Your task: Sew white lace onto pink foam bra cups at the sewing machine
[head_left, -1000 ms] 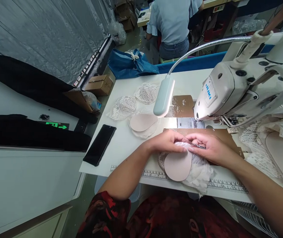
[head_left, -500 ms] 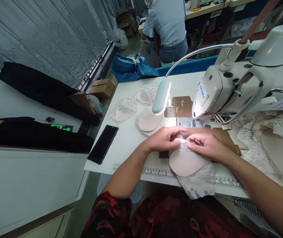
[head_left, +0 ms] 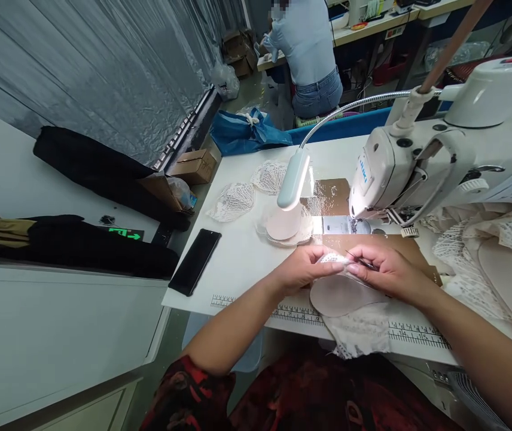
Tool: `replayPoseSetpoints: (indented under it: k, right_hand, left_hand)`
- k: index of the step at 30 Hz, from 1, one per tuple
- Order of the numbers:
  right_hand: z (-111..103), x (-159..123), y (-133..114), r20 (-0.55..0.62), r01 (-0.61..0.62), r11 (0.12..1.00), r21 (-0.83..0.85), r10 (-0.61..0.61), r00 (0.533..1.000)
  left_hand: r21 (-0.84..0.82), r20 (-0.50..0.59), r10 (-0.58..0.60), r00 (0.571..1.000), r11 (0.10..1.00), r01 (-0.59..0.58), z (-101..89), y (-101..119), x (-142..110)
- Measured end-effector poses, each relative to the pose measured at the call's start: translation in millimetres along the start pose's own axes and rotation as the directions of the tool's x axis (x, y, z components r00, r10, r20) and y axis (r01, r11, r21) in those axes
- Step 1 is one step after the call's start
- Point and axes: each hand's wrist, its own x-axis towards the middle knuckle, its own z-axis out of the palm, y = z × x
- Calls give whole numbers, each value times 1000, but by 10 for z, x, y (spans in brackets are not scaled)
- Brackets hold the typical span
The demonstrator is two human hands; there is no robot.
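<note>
A pale pink bra cup (head_left: 339,296) with white lace (head_left: 359,329) lies at the table's front edge, its lace hanging over the rim. My left hand (head_left: 303,267) pinches the cup's upper lace edge between thumb and fingers. Close beside it, my right hand (head_left: 384,269) has thumb and fingertips closed on the same edge. A slim, dark, pointed metal tool (head_left: 366,264) lies within my right fingers; its exact kind is hard to make out. Both hands are just in front of the sewing machine (head_left: 386,167), apart from its needle area.
A lamp (head_left: 294,179) hangs over the table. Left of the hands are another cup (head_left: 283,223), lace pieces (head_left: 232,202) and a black phone (head_left: 194,261). Lace fabric (head_left: 466,263) is heaped at the right. Printed ruler marks (head_left: 298,313) run along the front edge. A person (head_left: 312,48) sits beyond.
The view has shifted slightly. My hands still grip the cup's lace edge, now with the left fingers straighter and the edge turned up a little.
</note>
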Motion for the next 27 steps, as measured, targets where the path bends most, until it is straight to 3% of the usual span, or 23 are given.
replayPoseSetpoints:
  k: [3, 6, 9, 14, 22, 25, 27]
  right_hand:
    - [-24, -8, 73, -6, -36, 998, 52, 37, 999]
    - [-77, -18, 97, -72, -18, 999, 41, 21, 997]
    - [-120, -22, 37, -29, -18, 999, -39, 17, 999]
    - [-105, 3, -85, 62, -100, 994, -39, 102, 993]
    - [2, 49, 17, -36, -63, 998, 32, 64, 997]
    - [-14, 34, 111, -146, -90, 993, 74, 100, 984]
    - [-23, 8, 149, -272, -88, 996, 20, 90, 958]
  left_hand:
    - [-63, -72, 52, 996, 996, -56, 89, -59, 80]
    - [-37, -73, 142, 987, 989, -145, 91, -85, 100]
    - [26, -59, 184, 981, 983, -183, 65, -108, 109]
    - [70, 24, 179, 984, 981, -180, 41, -135, 148]
    - [121, 40, 166, 985, 978, -169, 37, -141, 183]
    - [328, 32, 194, 980, 925, -194, 29, -40, 70]
    - [582, 10, 262, 965, 783, -219, -17, 76, -34]
